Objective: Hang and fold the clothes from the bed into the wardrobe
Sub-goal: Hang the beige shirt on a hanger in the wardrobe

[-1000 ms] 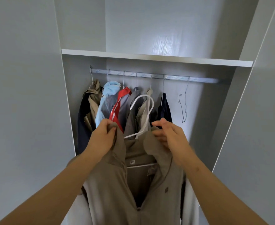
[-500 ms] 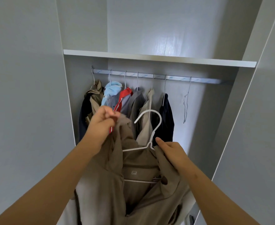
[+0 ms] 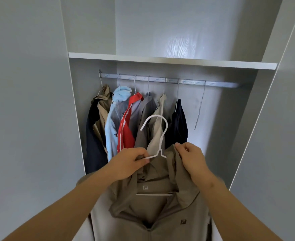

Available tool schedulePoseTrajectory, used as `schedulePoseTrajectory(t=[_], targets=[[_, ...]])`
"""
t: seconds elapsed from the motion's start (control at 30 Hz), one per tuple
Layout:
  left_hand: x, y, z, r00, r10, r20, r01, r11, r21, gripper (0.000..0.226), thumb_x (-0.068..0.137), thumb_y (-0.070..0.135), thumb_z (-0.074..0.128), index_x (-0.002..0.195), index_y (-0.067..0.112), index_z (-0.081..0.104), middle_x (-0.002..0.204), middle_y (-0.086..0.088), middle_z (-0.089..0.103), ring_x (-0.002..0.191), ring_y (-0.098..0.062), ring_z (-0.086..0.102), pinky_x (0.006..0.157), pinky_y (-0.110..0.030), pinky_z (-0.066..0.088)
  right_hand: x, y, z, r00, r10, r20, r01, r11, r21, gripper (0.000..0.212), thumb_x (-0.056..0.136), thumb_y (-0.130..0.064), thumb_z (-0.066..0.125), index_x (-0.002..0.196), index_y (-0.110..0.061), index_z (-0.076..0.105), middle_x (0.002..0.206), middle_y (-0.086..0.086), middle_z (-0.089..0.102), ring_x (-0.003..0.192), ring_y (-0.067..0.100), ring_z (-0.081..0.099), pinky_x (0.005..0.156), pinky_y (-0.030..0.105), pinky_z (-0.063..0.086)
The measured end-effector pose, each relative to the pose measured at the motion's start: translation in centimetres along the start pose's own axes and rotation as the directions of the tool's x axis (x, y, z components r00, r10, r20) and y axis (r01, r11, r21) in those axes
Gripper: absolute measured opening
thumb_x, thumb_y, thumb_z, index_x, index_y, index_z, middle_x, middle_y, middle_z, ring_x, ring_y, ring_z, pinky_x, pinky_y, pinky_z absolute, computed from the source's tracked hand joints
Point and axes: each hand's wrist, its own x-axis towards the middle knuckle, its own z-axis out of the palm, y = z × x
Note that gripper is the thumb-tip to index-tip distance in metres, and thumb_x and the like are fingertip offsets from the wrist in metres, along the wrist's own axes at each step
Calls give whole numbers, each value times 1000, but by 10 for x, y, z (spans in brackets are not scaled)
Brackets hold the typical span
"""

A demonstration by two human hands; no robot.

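1. Two hands up before the open wardrobe [image 3: 230, 119], both busy with one taupe jacket [image 3: 152, 214] on a white hanger [image 3: 166, 126].
2. Left hand [image 3: 129, 162]: fingers curled tight round the hanger's left shoulder wire, just beside the neck, with collar cloth bunched under the palm.
3. Right hand [image 3: 192, 157]: thumb and fingers pinching the jacket's right collar edge, just right of the hanger's neck.
4. Hanger hook upright, open to the left, below the rail [image 3: 186, 81] and not on it; lower bar visible inside the jacket's open neck.
5. Jacket draped down from both grips in front of the wardrobe, collar spread, front closed below the chest, small logo on the chest.
6. Along the rail from its left end, packed close and touching: tan-and-navy jacket [image 3: 98, 119], light blue hoodie [image 3: 112, 119], red top [image 3: 125, 134], grey jacket [image 3: 146, 119], beige garment [image 3: 158, 122], navy garment [image 3: 179, 122].
7. Toward the rail's right end, apart from the rest: bare wire hanger [image 3: 200, 108].
8. Above the rail, white shelf [image 3: 160, 60] spanning the wardrobe.
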Motion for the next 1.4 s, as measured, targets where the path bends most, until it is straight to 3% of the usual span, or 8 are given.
schedulePoseTrajectory(t=[0.17,0.37,0.6,0.83,0.93,1.0,1.13,1.4], targets=[[0,3,10,985,81,154,-75,996,-44,7,91,21,58,90,25,64,82,3,64,73,-6,58,72,-18,48,14,-31,-13,971,-147,-190,174,975,138,29,94,-29,52,68,-16,53,59,-3,51,52,8,48,47,13,40],[5,6,10,990,39,132,-15,983,-181,23,90,21,59,112,24,64,103,-4,70,95,-8,64,89,-21,50,7,-13,-11,966,88,244,-47,985,-169,31,97,-38,42,84,-16,59,78,-3,55,77,14,54,64,23,40],[5,-2,4,993,-101,62,115,947,-299,19,92,15,56,105,17,70,81,13,68,76,10,62,69,-3,45,-6,3,-13,943,209,259,-138,954,-267,60,89,-65,33,58,-15,44,61,1,53,57,12,51,59,21,40],[30,-2,-19,748,-45,-662,-6,997,-74,31,88,-11,47,112,2,61,112,-5,59,104,-11,54,86,5,31,-12,1,-4,966,125,225,-106,990,-95,66,94,-54,35,91,4,68,87,11,67,73,11,57,65,13,41],[39,-11,-18,994,32,-108,-12,983,182,35,91,3,52,125,7,53,137,-12,39,131,-24,34,110,-25,26,-13,-3,-2,967,115,226,-120,993,6,50,96,-49,37,80,-15,70,81,-5,63,78,4,56,62,10,38],[39,-17,-10,955,-215,206,158,952,262,35,97,32,45,125,14,55,135,-9,44,126,-24,41,104,-31,32,-12,-2,-3,972,113,208,-124,991,44,44,95,-48,39,83,-18,68,83,-7,61,78,3,54,61,12,38],[34,-21,-8,931,-356,85,357,934,4,47,90,60,34,100,23,61,100,1,60,97,-15,55,84,-24,40,-8,5,-13,979,169,116,-180,978,101,38,95,-47,41,89,-19,65,85,-11,57,78,1,51,64,18,38],[38,-5,3,997,59,40,-58,998,-5,8,88,19,62,93,21,68,85,7,66,83,-12,62,78,-18,47,-5,23,-32,986,164,-32,-163,986,36,43,91,-42,52,58,-14,57,56,-1,56,61,17,55,57,25,42]])
